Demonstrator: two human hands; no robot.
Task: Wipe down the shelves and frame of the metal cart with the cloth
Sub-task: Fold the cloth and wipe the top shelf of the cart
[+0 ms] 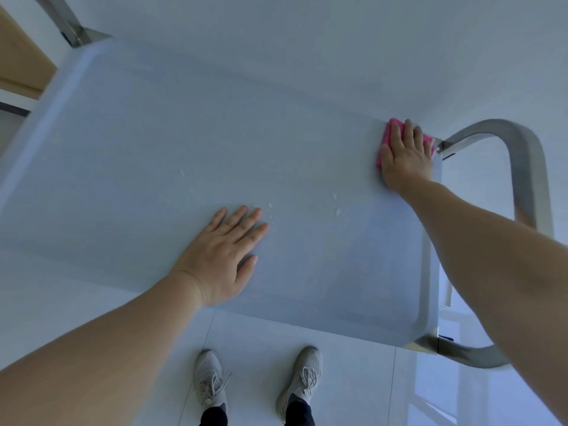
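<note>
Left hand [224, 250] flat on the cart's top shelf [153, 167], near edge, fingers straight, holding nothing. Water droplets [336, 212] lie just right of it, mid-shelf. Right hand [405, 158] presses the pink cloth [388, 133] at the far right corner, fingers extended, beside the handle [522, 167]. Unwiped shelf runs long to the left; droplets lie near-left of the cloth, likely next.

Right hand [405, 155] presses a pink cloth [388, 139] flat at the right edge of the cart's top shelf [184, 149]; left hand [224, 256] rests flat lower centre; water droplets [338, 212] between them
</note>
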